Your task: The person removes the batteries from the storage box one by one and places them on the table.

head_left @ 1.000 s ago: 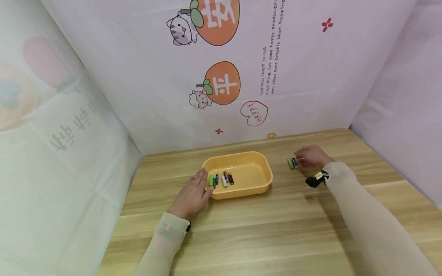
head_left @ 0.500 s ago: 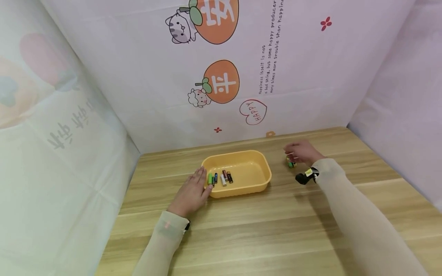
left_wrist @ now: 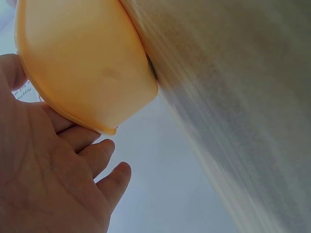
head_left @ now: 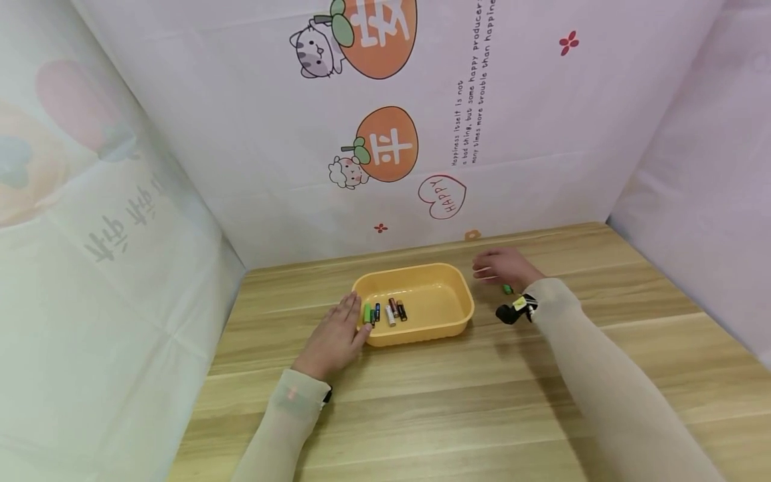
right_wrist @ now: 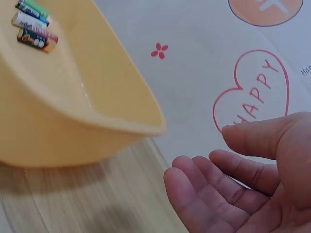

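Observation:
A yellow plastic tray [head_left: 440, 328] stands on the wooden table, with several small batteries [head_left: 391, 314] lying toward its left end. My left hand [head_left: 333, 338] rests against the tray's left end; in the left wrist view its fingertips [left_wrist: 90, 138] touch the rim from outside. My right hand [head_left: 504, 266] hovers just right of the tray, its fingers loosely bent. In the right wrist view, a gap shows between thumb and fingers [right_wrist: 233, 187], with nothing visible in it. A green battery [head_left: 508, 289] lies on the table below the right hand, partly hidden by it.
The wooden table [head_left: 421, 408] is enclosed by a printed white sheet [head_left: 271, 201] at the back and plain-looking sheets at both sides. A black wrist camera [head_left: 512, 312] hangs under the right sleeve, near the table.
My right hand has moved left from beside the loose batteries to near the tray's right end, now covering part of where they lay. The left hand stays at the tray.

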The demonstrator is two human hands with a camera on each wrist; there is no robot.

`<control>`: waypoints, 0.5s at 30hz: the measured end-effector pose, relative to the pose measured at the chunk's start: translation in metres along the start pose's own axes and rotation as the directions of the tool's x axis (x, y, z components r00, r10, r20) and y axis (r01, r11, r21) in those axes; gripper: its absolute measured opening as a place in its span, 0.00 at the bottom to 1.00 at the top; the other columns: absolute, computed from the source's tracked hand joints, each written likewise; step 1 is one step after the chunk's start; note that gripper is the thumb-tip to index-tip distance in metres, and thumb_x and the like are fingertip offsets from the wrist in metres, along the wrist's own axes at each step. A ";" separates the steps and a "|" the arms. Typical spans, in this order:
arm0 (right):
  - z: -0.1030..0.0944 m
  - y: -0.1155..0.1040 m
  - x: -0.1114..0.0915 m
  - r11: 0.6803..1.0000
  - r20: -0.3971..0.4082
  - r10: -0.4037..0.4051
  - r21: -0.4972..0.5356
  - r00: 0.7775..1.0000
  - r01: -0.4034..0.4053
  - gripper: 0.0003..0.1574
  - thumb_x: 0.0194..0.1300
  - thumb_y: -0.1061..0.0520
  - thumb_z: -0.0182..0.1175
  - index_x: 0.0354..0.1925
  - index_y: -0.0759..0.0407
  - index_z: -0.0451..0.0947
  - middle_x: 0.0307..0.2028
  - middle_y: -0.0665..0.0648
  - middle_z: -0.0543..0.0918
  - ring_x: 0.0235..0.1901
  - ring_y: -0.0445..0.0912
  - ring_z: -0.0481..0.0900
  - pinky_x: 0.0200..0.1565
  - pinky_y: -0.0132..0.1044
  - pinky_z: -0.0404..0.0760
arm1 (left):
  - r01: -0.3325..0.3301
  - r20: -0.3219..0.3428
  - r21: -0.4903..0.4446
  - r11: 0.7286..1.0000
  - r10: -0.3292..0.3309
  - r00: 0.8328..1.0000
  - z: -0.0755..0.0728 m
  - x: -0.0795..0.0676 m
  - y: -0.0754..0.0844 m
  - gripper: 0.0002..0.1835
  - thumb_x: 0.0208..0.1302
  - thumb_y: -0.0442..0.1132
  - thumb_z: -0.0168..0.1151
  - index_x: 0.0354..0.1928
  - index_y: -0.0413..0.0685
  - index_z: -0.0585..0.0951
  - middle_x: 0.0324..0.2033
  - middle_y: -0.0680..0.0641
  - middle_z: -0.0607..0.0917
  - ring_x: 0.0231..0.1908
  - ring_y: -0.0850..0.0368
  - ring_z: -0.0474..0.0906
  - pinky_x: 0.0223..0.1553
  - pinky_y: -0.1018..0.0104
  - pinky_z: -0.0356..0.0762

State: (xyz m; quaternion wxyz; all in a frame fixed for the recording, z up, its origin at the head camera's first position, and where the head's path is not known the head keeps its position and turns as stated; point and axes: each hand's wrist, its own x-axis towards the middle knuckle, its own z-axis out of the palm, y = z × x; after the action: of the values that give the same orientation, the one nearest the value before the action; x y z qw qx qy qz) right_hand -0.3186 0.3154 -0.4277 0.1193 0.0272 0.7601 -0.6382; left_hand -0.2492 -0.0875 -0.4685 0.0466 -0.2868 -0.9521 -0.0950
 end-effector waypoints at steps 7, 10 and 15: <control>0.014 -0.006 0.001 1.000 0.017 0.006 0.004 1.000 -0.006 0.30 0.75 0.60 0.50 0.66 0.78 0.59 0.60 0.77 0.68 0.53 0.59 0.78 0.55 0.48 0.76 | -0.014 -0.016 0.001 1.000 0.014 1.000 0.001 0.000 -0.001 0.36 0.77 0.56 0.38 0.75 0.36 0.52 0.74 0.40 0.51 0.73 0.46 0.46 0.70 0.50 0.48; 0.019 -0.010 0.002 1.000 0.025 0.010 0.019 1.000 -0.011 0.30 0.75 0.60 0.50 0.66 0.77 0.59 0.61 0.77 0.67 0.55 0.61 0.76 0.55 0.48 0.76 | -0.015 -0.021 -0.004 1.000 0.015 1.000 0.001 0.000 -0.001 0.36 0.77 0.55 0.38 0.74 0.35 0.53 0.74 0.40 0.52 0.73 0.46 0.46 0.70 0.50 0.49; 0.026 -0.015 0.007 0.999 0.030 0.020 0.043 0.999 -0.021 0.27 0.74 0.61 0.51 0.65 0.75 0.62 0.58 0.76 0.71 0.51 0.58 0.79 0.53 0.50 0.77 | -0.015 -0.012 -0.003 1.000 0.015 1.000 0.000 0.001 0.000 0.36 0.77 0.55 0.38 0.75 0.36 0.52 0.74 0.40 0.51 0.73 0.46 0.46 0.70 0.50 0.48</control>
State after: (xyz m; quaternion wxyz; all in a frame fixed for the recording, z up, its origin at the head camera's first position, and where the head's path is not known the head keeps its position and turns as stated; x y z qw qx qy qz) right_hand -0.3242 0.2869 -0.4186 0.1365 0.0280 0.7438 -0.6537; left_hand -0.2498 -0.0874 -0.4688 0.0524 -0.2936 -0.9495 -0.0978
